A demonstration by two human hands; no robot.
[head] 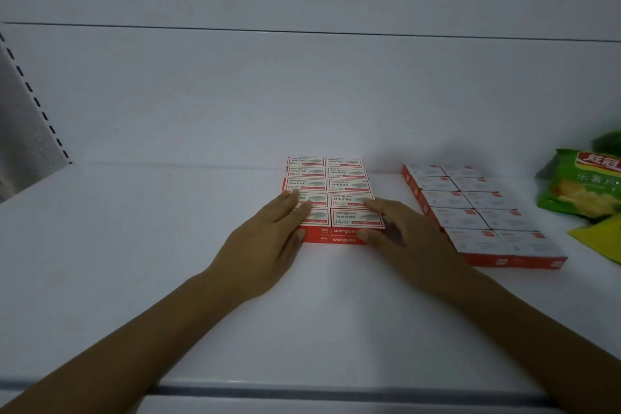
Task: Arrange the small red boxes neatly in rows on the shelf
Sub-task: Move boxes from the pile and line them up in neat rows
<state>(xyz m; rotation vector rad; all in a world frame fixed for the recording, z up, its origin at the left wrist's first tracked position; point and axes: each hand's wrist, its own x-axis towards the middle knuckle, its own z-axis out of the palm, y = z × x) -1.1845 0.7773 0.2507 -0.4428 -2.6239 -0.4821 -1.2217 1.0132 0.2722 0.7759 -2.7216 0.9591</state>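
Observation:
Several small red boxes [339, 186] with white printed tops lie in two tidy columns, stacked two layers high, in the middle of the white shelf [168, 245]. My left hand [268, 239] rests on the block's front left corner, fingers straight on the tops and thumb against the front face. My right hand [400, 232] touches the front right corner, fingers laid on the top and thumb pressed on the red front. A second block of small red boxes [477, 208] lies to the right, also in two columns, apart from both hands.
Green snack bags [584, 185] and a yellow packet [601, 239] lie at the far right of the shelf. A slotted upright [33, 94] runs up the left side. The shelf's front lip [302, 391] crosses the bottom of the view.

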